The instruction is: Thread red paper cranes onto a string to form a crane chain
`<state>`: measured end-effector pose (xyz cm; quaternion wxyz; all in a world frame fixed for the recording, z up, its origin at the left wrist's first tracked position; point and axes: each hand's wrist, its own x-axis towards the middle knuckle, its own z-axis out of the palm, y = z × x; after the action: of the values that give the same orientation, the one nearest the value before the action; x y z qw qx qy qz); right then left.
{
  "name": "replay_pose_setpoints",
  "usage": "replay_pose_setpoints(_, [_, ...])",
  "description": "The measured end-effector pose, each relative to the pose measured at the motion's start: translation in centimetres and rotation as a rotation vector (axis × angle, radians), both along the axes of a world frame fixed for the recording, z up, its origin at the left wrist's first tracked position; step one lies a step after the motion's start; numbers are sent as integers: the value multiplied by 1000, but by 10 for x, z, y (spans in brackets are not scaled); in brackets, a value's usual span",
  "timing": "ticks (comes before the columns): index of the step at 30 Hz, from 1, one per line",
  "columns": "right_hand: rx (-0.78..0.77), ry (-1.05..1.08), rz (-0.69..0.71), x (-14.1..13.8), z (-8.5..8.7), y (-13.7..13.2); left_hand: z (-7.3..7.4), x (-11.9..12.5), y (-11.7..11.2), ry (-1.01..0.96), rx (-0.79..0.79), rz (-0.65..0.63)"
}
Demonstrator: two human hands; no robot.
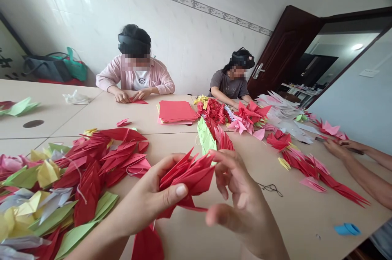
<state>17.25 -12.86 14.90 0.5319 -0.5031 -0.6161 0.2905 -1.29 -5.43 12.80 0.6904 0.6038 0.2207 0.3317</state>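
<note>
My left hand (165, 194) is closed around a bundle of folded red paper pieces (196, 178), its thumb pressed flat across the front. Pointed tips and layered flaps stick out of the bundle. My right hand (239, 198) is beside it on the right, fingers curved and thumb held apart. Its index fingertip meets or nearly meets the bundle's upper right edge; whether it touches I cannot tell. Below my left hand, another red folded paper (148, 243) is near a short white string. Left of my hands lies a large heap of folded papers (88, 170) in red, green, yellow and white.
Flat red sheets (177, 111) are stacked mid-table. Behind my hands, folded paper strings (206, 137) lead to a red pile (216, 110). Two co-workers sit opposite; another person's hands (339, 145) reach in from the right. A blue tube (347, 229) and dark cord (271, 188) lie at right.
</note>
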Motion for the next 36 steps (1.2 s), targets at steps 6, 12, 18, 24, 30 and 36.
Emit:
replay_pose_setpoints(6, [-46, -80, 62, -4, 0, -1, -7, 3, 2, -168, -177, -34])
replay_pose_setpoints(12, [-32, -146, -79, -6, -11, 11, 5, 0, -4, -148, -113, -277])
replay_pose_setpoints(18, [-63, -121, 62, -5, -4, 11, 6, 3, -9, -58, -245, -268])
replay_pose_setpoints(24, [-92, -24, 165, -6, 1, 16, 3, 10, -8, -71, -315, -194])
replay_pose_setpoints(30, [69, 123, -43, -6, -5, 16, 0, 7, 4, -64, -44, 1])
replay_pose_setpoints(36, [229, 257, -215, -2, -9, 24, -4, -3, 16, 330, 330, 135])
